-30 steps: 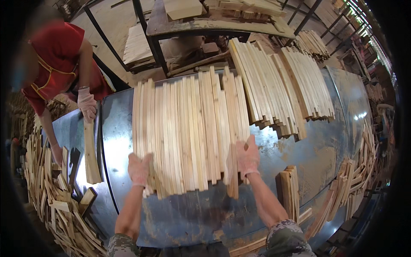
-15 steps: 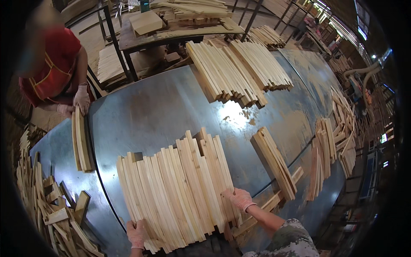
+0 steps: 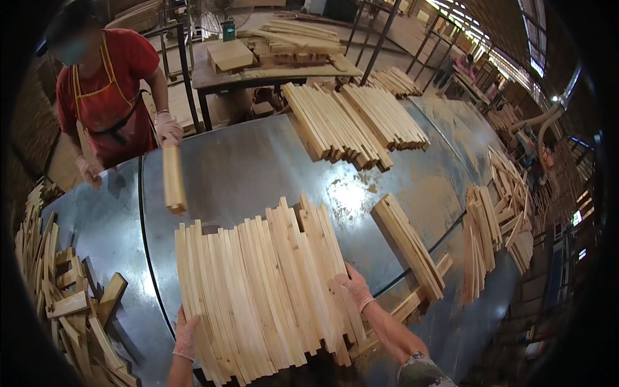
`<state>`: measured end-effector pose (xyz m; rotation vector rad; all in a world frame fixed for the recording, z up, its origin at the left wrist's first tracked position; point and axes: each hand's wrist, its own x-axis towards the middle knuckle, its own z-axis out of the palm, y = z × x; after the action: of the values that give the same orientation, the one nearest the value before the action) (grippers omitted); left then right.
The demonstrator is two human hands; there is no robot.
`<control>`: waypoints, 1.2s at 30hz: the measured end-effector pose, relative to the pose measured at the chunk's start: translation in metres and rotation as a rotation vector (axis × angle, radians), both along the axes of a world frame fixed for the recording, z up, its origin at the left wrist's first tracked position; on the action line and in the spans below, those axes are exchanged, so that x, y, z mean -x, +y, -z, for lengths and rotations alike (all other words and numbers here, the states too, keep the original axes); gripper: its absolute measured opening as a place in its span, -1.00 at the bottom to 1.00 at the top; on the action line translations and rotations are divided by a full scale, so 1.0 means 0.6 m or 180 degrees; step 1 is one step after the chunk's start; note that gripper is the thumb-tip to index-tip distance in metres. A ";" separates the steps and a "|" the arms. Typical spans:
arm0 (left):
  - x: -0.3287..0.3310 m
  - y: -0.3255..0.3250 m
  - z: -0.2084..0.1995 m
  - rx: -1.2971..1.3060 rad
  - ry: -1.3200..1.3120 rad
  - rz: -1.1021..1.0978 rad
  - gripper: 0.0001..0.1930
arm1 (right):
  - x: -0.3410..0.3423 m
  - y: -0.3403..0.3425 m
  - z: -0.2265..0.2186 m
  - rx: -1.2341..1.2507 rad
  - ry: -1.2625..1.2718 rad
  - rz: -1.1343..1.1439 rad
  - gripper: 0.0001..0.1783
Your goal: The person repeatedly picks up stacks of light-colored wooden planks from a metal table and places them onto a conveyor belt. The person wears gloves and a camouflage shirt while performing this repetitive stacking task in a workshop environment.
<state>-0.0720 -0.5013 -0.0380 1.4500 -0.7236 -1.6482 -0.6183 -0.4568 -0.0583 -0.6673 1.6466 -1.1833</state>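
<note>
A wide row of light wooden strips (image 3: 264, 290) lies side by side on the metal table in front of me, their far ends uneven. My left hand (image 3: 187, 332), in a pale glove, grips the row's left side near its close end. On the opposite side my right hand (image 3: 355, 287), gloved too, is closed against the outermost strips, with its fingertips over their top. The row is held between both hands. Close to my right hand, a small bundle of strips (image 3: 409, 245) rests across a single board (image 3: 407, 306).
Across the metal table (image 3: 225, 161), a co-worker in a red apron holds a few strips (image 3: 173, 180). Stacked strips (image 3: 332, 126) stand at the far side. Loose offcuts (image 3: 77, 309) are heaped at left; more piles (image 3: 480, 226) lie at right. A dark seam (image 3: 143, 219) crosses the table.
The co-worker's strips have moved right, across the seam, held by one hand; the other hand has let go. My hands sit slightly farther up the row's sides. The view has shifted a little.
</note>
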 end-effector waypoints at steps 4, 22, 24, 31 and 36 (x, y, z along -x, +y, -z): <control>-0.025 -0.006 0.024 -0.0356 0.0645 -0.0165 -0.22 | -0.014 -0.006 -0.061 -0.0990 -0.0681 -0.0164 -0.24; 0.004 0.239 -0.025 -0.0879 0.0315 -0.0506 -0.54 | 0.024 0.080 -0.123 -0.1263 -0.1498 -0.0834 -0.37; 0.002 0.250 -0.062 -0.0590 0.0651 -0.0260 -0.39 | 0.019 0.087 -0.132 -0.1056 -0.1451 -0.0841 -0.47; -0.046 0.404 -0.234 -0.0196 0.0551 -0.0509 -0.24 | -0.043 0.111 -0.172 -0.0987 -0.1347 -0.1699 -0.55; -0.094 0.570 -0.251 0.0213 0.0834 -0.1257 -0.16 | -0.071 0.087 -0.075 -0.0500 -0.1598 -0.2129 -0.31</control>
<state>-0.0154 -0.1594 0.1125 1.2077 -0.3169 -1.4519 -0.5759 -0.4044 -0.0135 -0.6770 0.9633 -0.6497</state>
